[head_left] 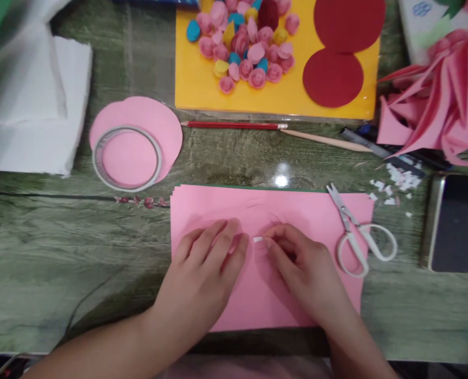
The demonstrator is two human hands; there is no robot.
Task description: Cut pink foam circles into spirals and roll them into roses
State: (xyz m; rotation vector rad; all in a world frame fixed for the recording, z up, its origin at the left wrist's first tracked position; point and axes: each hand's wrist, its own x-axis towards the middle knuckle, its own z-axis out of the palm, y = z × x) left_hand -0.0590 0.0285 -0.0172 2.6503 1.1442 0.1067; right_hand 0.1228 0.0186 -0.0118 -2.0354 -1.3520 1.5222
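Note:
My right hand (307, 268) pinches a small white strip (258, 239) between thumb and forefinger, above a stack of pink paper (273, 295). To its left, my left hand (202, 268) rests palm down on the stack, fingers spread and slightly bent. A little pink shows between its thumb and forefinger; I cannot tell whether that is a separate piece. White-handled scissors (352, 234) lie partly open across the stack's right side, blades pointing away from me.
Behind lie a roll of tape (158, 152) on pink paper circles (172, 126), a red pencil (234, 125), and a yellow sheet (297, 100) bearing small paper rolls (257, 79) and dark red circles (332, 79). White scraps (403, 178) and a phone (457, 223) are at right.

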